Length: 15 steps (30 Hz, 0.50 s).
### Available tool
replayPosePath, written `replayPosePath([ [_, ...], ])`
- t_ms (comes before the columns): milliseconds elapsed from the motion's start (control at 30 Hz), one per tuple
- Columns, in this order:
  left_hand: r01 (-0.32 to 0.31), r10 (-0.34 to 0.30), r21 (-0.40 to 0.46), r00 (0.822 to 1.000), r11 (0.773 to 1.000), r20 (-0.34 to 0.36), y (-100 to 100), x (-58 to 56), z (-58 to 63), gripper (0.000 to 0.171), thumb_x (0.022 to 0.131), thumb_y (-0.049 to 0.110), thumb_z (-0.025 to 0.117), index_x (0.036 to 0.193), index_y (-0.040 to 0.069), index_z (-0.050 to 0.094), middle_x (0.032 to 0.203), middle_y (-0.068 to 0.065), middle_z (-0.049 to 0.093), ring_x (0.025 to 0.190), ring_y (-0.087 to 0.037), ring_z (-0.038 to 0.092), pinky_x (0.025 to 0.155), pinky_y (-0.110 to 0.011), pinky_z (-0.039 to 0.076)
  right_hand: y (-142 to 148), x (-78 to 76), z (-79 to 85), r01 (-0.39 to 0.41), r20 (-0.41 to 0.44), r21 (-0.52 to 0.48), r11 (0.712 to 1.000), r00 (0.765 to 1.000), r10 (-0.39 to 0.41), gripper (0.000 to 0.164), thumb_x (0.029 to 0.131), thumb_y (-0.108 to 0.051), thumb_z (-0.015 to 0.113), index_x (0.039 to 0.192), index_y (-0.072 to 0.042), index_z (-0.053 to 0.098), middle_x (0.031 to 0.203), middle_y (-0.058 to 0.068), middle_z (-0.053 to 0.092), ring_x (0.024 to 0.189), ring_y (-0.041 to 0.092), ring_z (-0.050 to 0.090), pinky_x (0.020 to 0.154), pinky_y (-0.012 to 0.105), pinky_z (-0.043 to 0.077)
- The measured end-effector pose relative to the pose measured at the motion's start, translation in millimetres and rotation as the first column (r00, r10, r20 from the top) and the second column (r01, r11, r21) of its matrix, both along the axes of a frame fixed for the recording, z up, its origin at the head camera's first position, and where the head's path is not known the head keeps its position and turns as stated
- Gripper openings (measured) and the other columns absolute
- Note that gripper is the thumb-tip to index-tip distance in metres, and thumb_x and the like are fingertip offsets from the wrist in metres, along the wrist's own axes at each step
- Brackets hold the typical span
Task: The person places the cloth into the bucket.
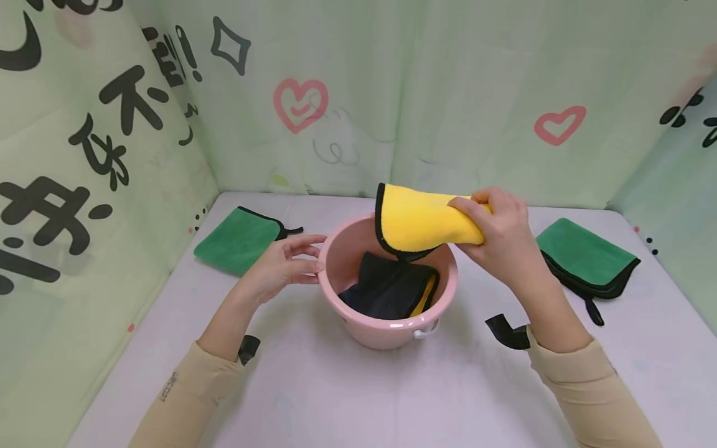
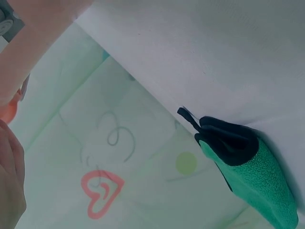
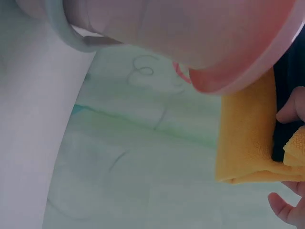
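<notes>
My right hand (image 1: 504,233) grips one end of a folded yellow towel (image 1: 417,214) with black edging, held above the far right rim of a pink bucket (image 1: 375,333). Inside the bucket lies another folded towel (image 1: 386,286), dark with a yellow edge strip. Against the bucket's left rim, the fingers of my left hand (image 1: 285,264) rest fairly straight. In the right wrist view, the yellow towel (image 3: 248,133) shows a dark layer beside the fingers, and the bucket (image 3: 157,33) hangs at the top. At the left wrist view's edge, only part of the left hand (image 2: 9,176) appears.
A folded green towel (image 1: 238,242) with black trim lies behind the left hand. Another green towel (image 1: 590,252) with a black loop lies on the right of the white table (image 1: 336,398). A printed pale green curtain (image 1: 448,93) stands behind and at both sides.
</notes>
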<state>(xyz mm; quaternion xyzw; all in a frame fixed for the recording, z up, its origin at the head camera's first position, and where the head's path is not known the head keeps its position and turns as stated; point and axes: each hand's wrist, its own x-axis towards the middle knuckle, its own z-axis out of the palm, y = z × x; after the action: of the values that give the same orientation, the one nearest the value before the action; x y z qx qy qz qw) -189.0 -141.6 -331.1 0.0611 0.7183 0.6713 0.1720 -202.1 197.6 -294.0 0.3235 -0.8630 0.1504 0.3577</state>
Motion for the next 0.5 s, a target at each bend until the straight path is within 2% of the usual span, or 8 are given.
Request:
replayPosePath([
  [167, 0.000, -0.001, 0.003, 1.000, 1.000, 0.005, -0.5, 0.8, -0.6, 0.055, 0.080, 0.005, 0.066, 0.131, 0.007, 0.047, 0.109, -0.015, 0.053, 0.084, -0.021, 0.063, 0.077, -0.039, 0.054, -13.8, 5.9, -2.2, -0.068, 0.056, 0.083, 0.994, 0.996, 0.063, 0.054, 0.059, -0.012, 0.085, 0.106, -0.011, 0.059, 0.094, 0.018, 0.048, 0.092, 0.036, 0.046, 0.081, 0.055, 0.034],
  [300, 0.000, 0.000, 0.009, 1.000, 1.000, 0.015, -0.4, 0.6, -0.1, 0.055, 0.080, 0.005, 0.066, 0.131, 0.007, 0.046, 0.109, -0.015, 0.052, 0.084, -0.022, 0.063, 0.077, -0.039, 0.054, -23.2, 10.0, -4.2, -0.122, 0.087, 0.141, 0.982, 0.990, 0.110, 0.057, 0.058, -0.013, 0.086, 0.107, -0.015, 0.058, 0.095, 0.016, 0.048, 0.093, 0.035, 0.046, 0.083, 0.054, 0.034],
  [500, -0.006, 0.006, 0.003, 1.000, 1.000, 0.028, 0.1, 0.2, 0.4, 0.056, 0.079, 0.005, 0.067, 0.132, 0.008, 0.046, 0.110, -0.015, 0.051, 0.086, -0.023, 0.063, 0.077, -0.039, 0.054, -35.9, 12.5, -8.7, -0.170, 0.102, 0.254, 0.952, 0.984, 0.148, 0.050, 0.064, -0.017, 0.082, 0.107, -0.018, 0.057, 0.097, 0.015, 0.049, 0.093, 0.034, 0.048, 0.084, 0.050, 0.034],
])
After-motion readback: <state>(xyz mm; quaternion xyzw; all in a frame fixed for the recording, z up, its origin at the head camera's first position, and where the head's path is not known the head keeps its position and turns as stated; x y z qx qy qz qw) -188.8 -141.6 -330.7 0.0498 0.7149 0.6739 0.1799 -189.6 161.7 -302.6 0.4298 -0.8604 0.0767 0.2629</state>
